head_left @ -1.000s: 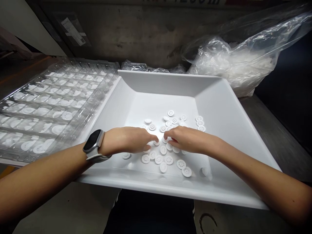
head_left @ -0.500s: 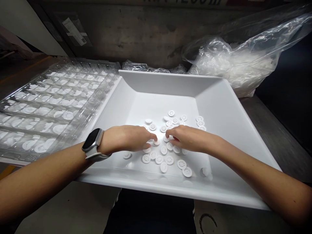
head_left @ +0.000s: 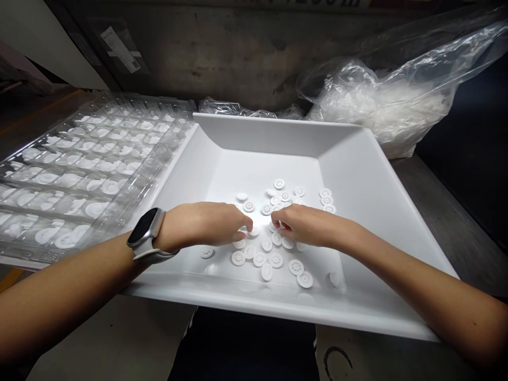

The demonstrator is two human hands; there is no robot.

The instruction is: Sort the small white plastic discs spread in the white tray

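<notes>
Small round white plastic pieces with spoke-like slots, like little wheels, lie loosely scattered on the floor of a white tray. My left hand, a watch on its wrist, reaches in from the left. Its thumb and index finger are apart, the index tip beside one white wheel. From the right comes my right hand, fingers bent and thumb apart, with the index tip at another wheel partly hidden behind it. Neither hand visibly has a firm hold on a piece.
Left of the tray stands a clear plastic blister tray whose compartments hold white parts. A clear bag full of white pieces sits behind on the right. Crumpled clear film lies behind the tray's back rim, before a dark wall.
My left hand has drawn back slightly to the left, and its index finger has come off the top of a wheel. My right hand has shifted slightly right. The other wheels lie as before.
</notes>
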